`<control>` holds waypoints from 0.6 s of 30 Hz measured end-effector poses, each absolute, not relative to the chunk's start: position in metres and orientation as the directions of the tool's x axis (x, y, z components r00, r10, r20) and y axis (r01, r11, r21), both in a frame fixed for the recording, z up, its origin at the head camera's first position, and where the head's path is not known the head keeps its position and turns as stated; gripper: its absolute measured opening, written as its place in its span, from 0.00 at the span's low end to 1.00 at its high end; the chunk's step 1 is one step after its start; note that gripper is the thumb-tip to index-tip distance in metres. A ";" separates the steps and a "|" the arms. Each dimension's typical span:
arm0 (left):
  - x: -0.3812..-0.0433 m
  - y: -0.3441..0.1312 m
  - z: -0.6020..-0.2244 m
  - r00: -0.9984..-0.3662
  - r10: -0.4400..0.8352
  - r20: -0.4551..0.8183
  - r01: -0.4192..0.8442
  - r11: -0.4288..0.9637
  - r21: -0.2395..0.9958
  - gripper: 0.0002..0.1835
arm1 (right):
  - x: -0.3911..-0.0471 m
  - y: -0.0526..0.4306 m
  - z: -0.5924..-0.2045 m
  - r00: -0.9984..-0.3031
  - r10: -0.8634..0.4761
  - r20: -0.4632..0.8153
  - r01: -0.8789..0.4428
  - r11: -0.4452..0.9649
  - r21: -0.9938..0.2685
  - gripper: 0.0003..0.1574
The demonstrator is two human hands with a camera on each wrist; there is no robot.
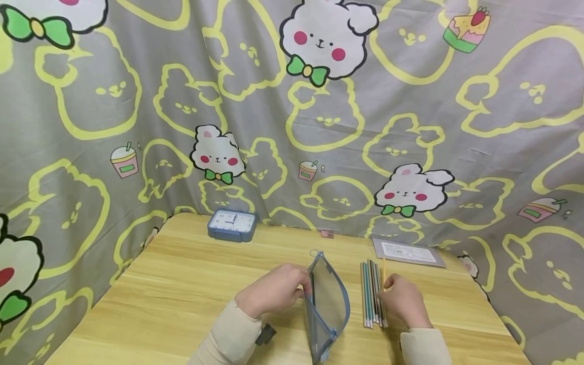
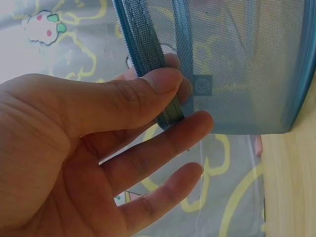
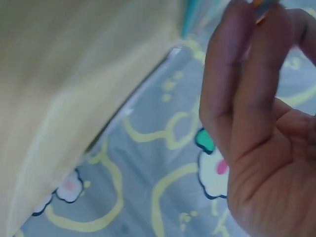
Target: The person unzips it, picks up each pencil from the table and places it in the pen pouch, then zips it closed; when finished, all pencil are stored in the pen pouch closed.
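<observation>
A blue-grey mesh zip pouch (image 1: 329, 294) stands on edge at the front middle of the table, its zipped mouth gaping. My left hand (image 1: 280, 288) pinches the zipper edge on its left side. Close up in the left wrist view, thumb and fingers grip the zipper band (image 2: 148, 54), while the lower fingers are spread. Right of the pouch lies a row of pencils (image 1: 368, 294), several side by side with their ends towards me. My right hand (image 1: 405, 300) is beside the row and pinches a yellow pencil (image 1: 384, 267), whose lower part the fingers hide.
A blue clock (image 1: 231, 226) stands at the back left of the wooden table (image 1: 182, 284). At the back right lies a flat grey packet with a white label (image 1: 408, 252). A small pinkish piece (image 1: 327, 233) is at the back edge. A patterned curtain (image 1: 264, 116) hangs behind the table.
</observation>
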State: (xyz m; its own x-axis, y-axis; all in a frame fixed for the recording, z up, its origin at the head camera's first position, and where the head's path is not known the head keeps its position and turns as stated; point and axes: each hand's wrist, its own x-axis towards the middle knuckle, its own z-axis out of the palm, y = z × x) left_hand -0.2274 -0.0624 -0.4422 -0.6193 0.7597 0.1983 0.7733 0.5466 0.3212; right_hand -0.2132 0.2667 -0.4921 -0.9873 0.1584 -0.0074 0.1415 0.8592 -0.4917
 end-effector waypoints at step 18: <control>-0.227 -0.062 -0.443 -0.629 0.755 0.186 0.762 0.552 0.338 0.07 | -0.180 0.223 -0.428 -0.986 -0.151 -0.078 -0.035 0.628 -0.777 0.20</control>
State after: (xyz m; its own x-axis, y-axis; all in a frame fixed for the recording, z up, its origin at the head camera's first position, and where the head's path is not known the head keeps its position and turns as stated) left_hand -0.2274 -0.0623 -0.4433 -0.6294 0.7545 0.1859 0.7620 0.5524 0.3380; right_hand -0.1797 0.2229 -0.4278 -0.9855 -0.1507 -0.0775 -0.0349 0.6284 -0.7771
